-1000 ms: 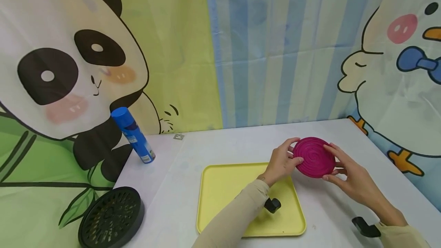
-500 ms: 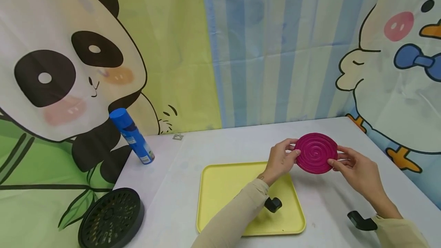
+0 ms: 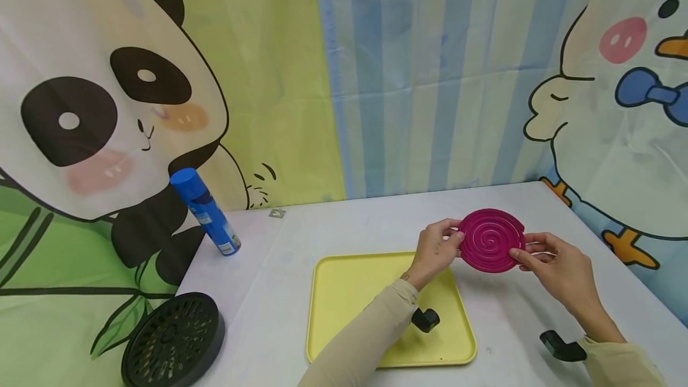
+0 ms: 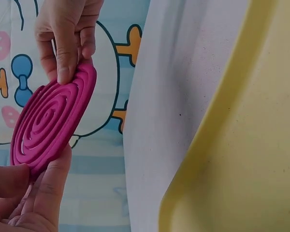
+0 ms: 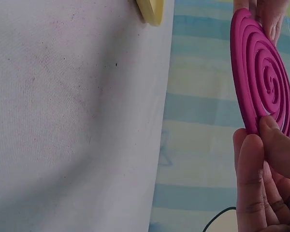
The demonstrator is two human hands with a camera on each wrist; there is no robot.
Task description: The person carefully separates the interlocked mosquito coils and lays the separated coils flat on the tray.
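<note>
A magenta mosquito coil (image 3: pixel 491 240), a flat round spiral, is held up above the table just past the tray's right side. My left hand (image 3: pixel 434 249) pinches its left edge, thumb on the near face. At the opposite edge my right hand (image 3: pixel 561 264) pinches it between thumb and fingers. Seen from the left wrist, the coil (image 4: pixel 53 118) stands tilted between both hands, its grooves showing. In the right wrist view, the right thumb presses on the face of the coil (image 5: pixel 266 77) while the fingers sit behind.
A yellow tray (image 3: pixel 349 282) lies under my left forearm. To the left, a round black slotted holder (image 3: pixel 172 339) rests near the table's edge, with a blue spray can (image 3: pixel 206 211) farther back. Printed cloth hangs behind the white table (image 3: pixel 269 309).
The coil has risen slightly and turned its face more toward me. My right hand has shifted its grip, bringing the thumb onto the coil's face. Little differs over the last half second.
</note>
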